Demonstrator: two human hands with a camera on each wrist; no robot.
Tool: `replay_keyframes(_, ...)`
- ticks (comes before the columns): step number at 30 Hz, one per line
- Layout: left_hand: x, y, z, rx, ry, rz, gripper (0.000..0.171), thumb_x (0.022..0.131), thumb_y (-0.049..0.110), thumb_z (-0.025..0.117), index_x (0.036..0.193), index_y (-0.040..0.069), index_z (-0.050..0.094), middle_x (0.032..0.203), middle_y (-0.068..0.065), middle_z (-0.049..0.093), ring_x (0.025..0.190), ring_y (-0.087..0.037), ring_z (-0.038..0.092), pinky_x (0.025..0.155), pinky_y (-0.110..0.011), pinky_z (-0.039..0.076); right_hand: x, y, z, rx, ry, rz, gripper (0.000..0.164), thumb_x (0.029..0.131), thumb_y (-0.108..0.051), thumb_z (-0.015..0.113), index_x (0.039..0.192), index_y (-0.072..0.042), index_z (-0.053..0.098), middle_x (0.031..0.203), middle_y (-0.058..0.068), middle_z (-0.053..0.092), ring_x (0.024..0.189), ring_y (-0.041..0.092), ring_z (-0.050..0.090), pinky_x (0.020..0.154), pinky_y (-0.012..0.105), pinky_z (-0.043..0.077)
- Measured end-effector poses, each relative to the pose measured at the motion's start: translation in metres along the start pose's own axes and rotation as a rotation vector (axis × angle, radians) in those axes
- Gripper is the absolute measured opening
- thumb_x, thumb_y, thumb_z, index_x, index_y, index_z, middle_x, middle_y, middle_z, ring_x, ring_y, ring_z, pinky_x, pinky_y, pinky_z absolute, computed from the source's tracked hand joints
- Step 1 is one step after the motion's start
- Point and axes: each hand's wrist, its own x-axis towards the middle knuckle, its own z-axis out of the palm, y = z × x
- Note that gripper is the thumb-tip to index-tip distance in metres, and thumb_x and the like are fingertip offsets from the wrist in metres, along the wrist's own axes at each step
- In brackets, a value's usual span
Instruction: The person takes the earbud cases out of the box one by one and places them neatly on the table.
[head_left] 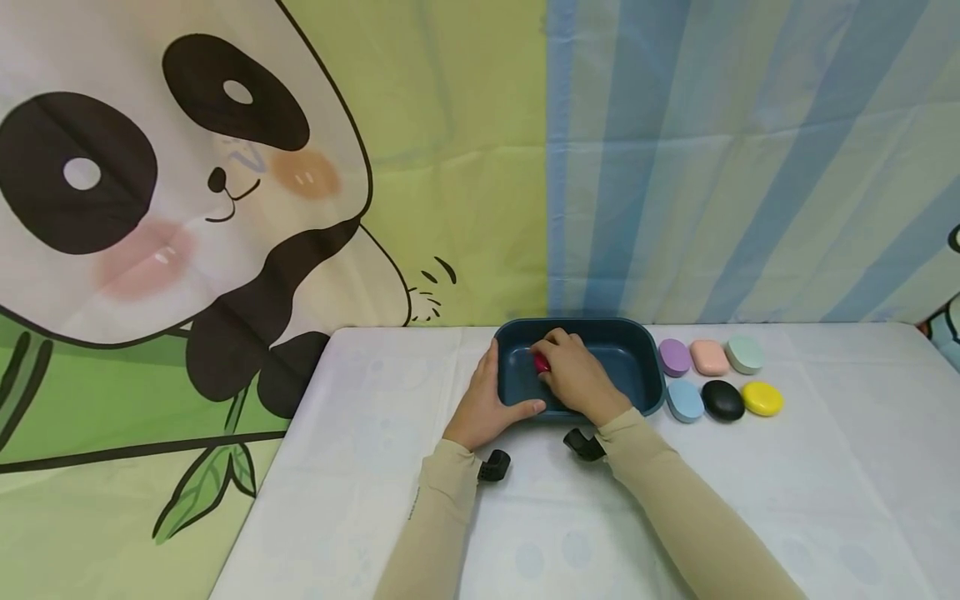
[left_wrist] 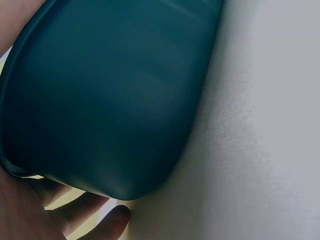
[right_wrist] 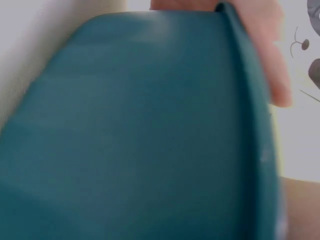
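Note:
A dark teal rectangular box stands at the back edge of the white table. My left hand holds its left end, fingers along the end wall and thumb along the front. Inside the box, toward its left, my right hand pinches a small dark red piece, mostly covered by the fingers. The box wall fills much of the left wrist view, the left fingers reaching round its end. In the right wrist view the box wall hides the red piece.
Right of the box lie several smooth pieces in two rows: purple, pink and mint behind, light blue, black and yellow in front. A panda-print and striped curtain hangs behind the table.

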Motion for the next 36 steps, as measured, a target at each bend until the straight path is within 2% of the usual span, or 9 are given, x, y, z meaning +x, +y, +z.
replay_keyframes(11,0.0,-0.001,0.001,0.008,0.004,-0.022,0.121,0.081,0.053,0.08,0.163,0.023,-0.004,0.169,-0.002,0.006,0.152,-0.023,0.016,0.119,-0.051,0.025,-0.019,0.002,-0.02,-0.005,0.037,-0.003,0.039,0.089,-0.012,0.078,0.127,-0.006,0.067,0.129,0.017,0.057,0.112,0.036,0.053,0.092,0.049,0.055)
replay_keyframes(19,0.001,-0.002,0.003,0.001,0.008,-0.02,0.121,0.081,0.052,0.081,0.163,0.023,-0.003,0.169,-0.001,0.007,0.152,-0.023,0.016,0.118,-0.053,0.026,-0.036,0.006,-0.033,0.016,0.067,-0.045,0.041,0.088,-0.011,0.079,0.127,-0.005,0.067,0.129,0.018,0.057,0.113,0.037,0.054,0.092,0.05,0.054)
replay_keyframes(30,0.0,-0.001,0.002,-0.001,0.006,-0.009,0.121,0.08,0.053,0.081,0.163,0.024,-0.003,0.169,0.001,0.007,0.152,-0.021,0.016,0.119,-0.051,0.026,-0.064,0.021,-0.051,0.044,0.119,-0.086,0.042,0.086,-0.009,0.08,0.125,-0.002,0.065,0.128,0.02,0.058,0.117,0.041,0.053,0.091,0.052,0.054)
replay_keyframes(36,0.0,-0.002,0.002,0.007,0.004,-0.001,0.123,0.078,0.059,0.08,0.163,0.024,-0.004,0.169,0.002,0.006,0.152,-0.019,0.015,0.119,-0.049,0.026,-0.078,0.031,-0.06,0.046,0.11,-0.083,0.044,0.085,-0.009,0.082,0.124,-0.001,0.064,0.128,0.019,0.058,0.115,0.038,0.055,0.089,0.051,0.056)
